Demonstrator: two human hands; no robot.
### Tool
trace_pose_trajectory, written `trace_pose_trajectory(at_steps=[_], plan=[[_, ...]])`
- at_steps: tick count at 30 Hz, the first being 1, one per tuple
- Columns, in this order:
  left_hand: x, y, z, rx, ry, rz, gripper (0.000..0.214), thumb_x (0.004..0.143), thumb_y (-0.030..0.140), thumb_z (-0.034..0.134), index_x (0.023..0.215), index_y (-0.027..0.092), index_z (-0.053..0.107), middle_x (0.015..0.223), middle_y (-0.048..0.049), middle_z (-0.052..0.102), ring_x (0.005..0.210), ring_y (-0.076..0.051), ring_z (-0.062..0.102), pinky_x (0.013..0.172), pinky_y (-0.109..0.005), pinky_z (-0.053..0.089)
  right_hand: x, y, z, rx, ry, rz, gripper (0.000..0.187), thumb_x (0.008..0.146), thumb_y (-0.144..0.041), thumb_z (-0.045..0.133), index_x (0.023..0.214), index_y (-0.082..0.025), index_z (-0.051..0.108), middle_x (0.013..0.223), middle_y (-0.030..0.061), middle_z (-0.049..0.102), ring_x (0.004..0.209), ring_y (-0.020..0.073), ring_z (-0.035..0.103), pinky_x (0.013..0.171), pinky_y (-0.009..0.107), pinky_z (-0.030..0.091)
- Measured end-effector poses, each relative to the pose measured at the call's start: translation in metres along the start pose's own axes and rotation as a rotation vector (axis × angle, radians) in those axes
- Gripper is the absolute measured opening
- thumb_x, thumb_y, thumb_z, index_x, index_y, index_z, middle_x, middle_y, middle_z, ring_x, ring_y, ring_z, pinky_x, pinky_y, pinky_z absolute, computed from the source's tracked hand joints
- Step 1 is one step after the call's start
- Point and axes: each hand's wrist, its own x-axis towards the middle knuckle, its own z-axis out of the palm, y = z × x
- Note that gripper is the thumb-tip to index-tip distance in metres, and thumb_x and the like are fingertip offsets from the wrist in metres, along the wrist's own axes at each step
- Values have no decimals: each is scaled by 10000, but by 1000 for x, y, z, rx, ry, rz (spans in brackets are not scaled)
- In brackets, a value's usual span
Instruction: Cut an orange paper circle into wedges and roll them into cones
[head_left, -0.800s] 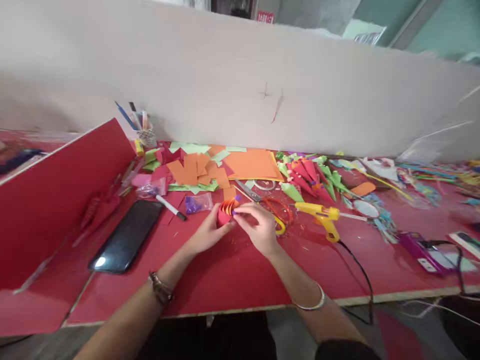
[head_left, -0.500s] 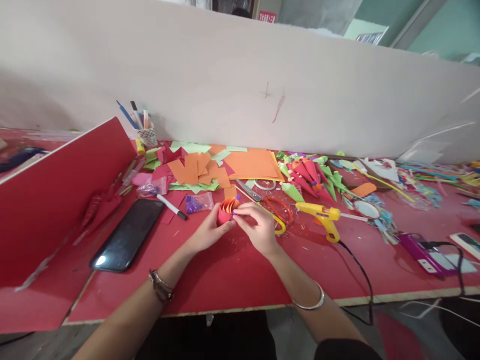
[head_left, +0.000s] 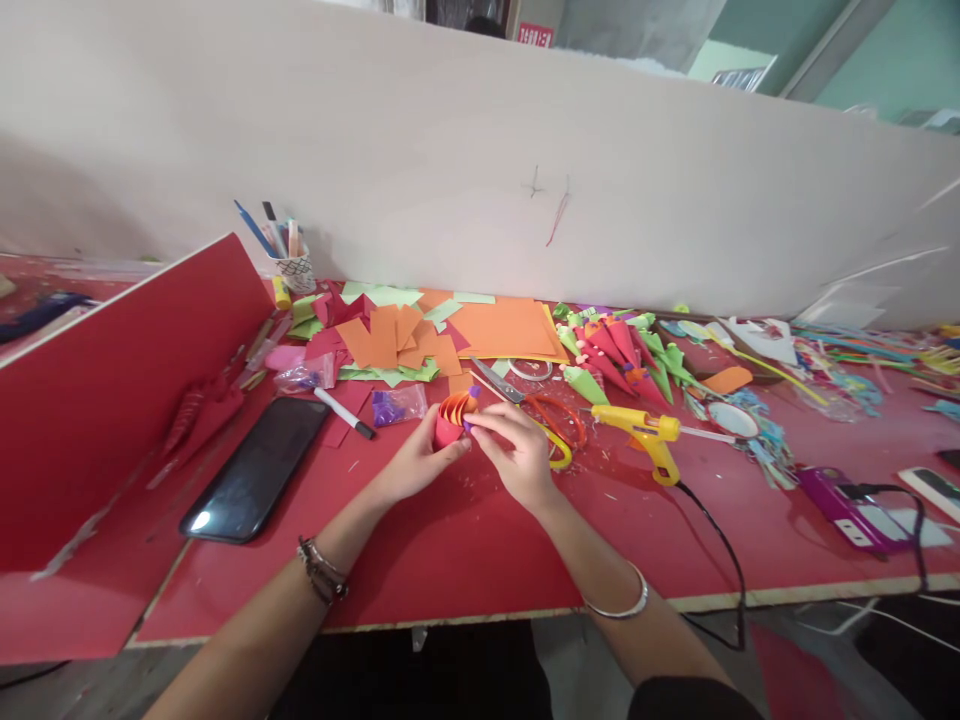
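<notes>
My left hand (head_left: 411,463) grips a small red and orange curled paper craft piece (head_left: 452,417) from the left on the red table (head_left: 465,550). My right hand (head_left: 517,452) is closed, its fingertips pinching at a small purple bit on the right side of the same piece. Both hands meet at the middle of the table. Scissors with red and yellow handles (head_left: 544,418) lie just behind my right hand.
A yellow glue gun (head_left: 645,432) with a black cord lies to the right. A black phone (head_left: 255,482) and a marker (head_left: 343,413) lie to the left, beside a tilted red board (head_left: 112,390). Cut orange, red and green paper (head_left: 420,335), paper cones (head_left: 622,355) and a pen cup (head_left: 292,268) fill the back.
</notes>
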Motion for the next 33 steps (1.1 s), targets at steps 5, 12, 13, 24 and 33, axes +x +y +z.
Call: trace_pose_trajectory(at_steps=[5, 12, 13, 24, 33], plan=[[-1, -2, -1, -6, -13, -22, 421, 795, 359, 539, 1170, 196, 440, 1120, -53, 524, 1081, -205, 455, 928, -322, 367, 0, 0, 1, 36, -6, 11, 181, 824, -168, 518, 927, -245, 646, 822, 17, 594, 773, 134, 575, 701, 272, 463], [-1, -2, -1, -148, 25, -87, 353, 756, 410, 575, 1011, 172, 521, 758, -11, 582, 742, -148, 546, 710, -261, 425, -3, 3, 1, 149, 53, 89, 274, 842, -186, 472, 1080, -269, 578, 838, 27, 573, 798, 151, 551, 702, 292, 475], [-1, -2, -1, -180, 11, -107, 322, 756, 429, 569, 933, 162, 538, 691, 0, 568, 674, -135, 537, 675, -260, 423, -4, 5, 2, 166, 63, 119, 271, 843, -200, 471, 1086, -269, 571, 843, 29, 561, 803, 153, 546, 712, 299, 475], [1, 0, -4, -218, -165, -76, 556, 725, 638, 462, 803, 112, 622, 644, -51, 613, 617, -161, 576, 633, -290, 461, -8, 8, 16, 619, -343, 494, 383, 731, -412, 598, 1052, -208, 549, 897, 25, 464, 737, 119, 494, 604, 233, 483], [4, -12, 0, -10, 57, -11, 382, 740, 493, 548, 849, 130, 598, 740, -33, 628, 704, -174, 575, 679, -297, 450, -8, 12, 20, 682, -262, 579, 354, 740, -339, 605, 1062, -206, 546, 940, 36, 581, 859, 143, 572, 801, 295, 471]])
